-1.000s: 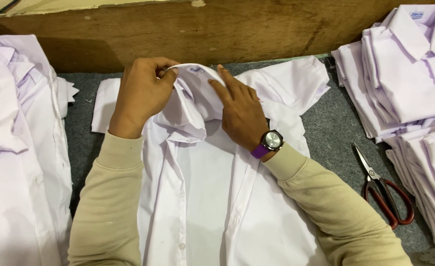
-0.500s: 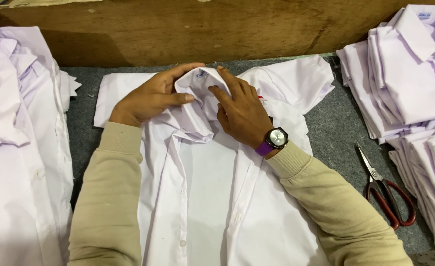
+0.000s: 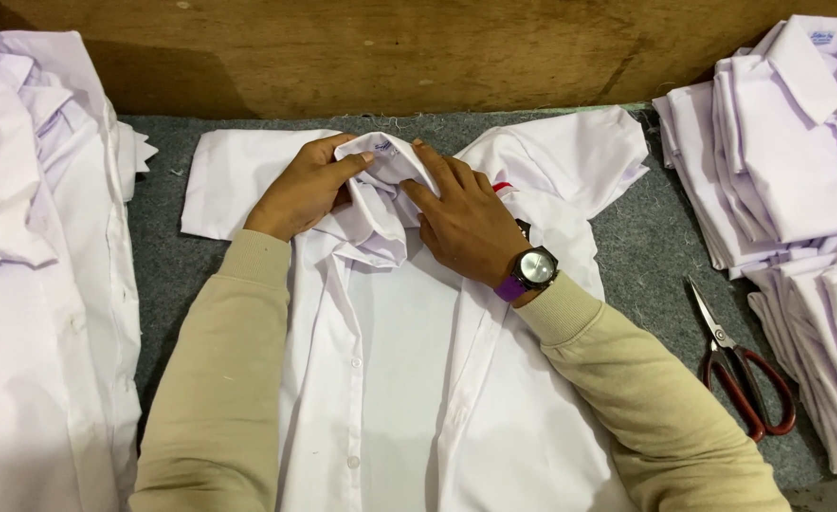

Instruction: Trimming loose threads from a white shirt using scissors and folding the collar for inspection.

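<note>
A white short-sleeved shirt lies face up and unbuttoned on a grey felt-covered table, its sleeves spread to either side. The shirt's collar is the landmark here: it is bunched into a raised fold at the top of the shirt, close to the wooden board behind the table.

The left hand sits on the left of the collar, thumb and fingers closed on its upper edge. The right hand, wearing a wristwatch with a purple strap, lies on the right of the collar, fingers spread open and pressing the cloth flat without gripping it.

To shape the collar well, it seems best to keep the right hand's pressure steady while the left hand smooths the pinched edge evenly, so both collar points match and no crease is trapped beneath.

Far right of the collar stands a stack of folded shirts, with red-handled scissors on the table below it. Far left of the collar lies a loose pile of unfolded shirts.
</note>
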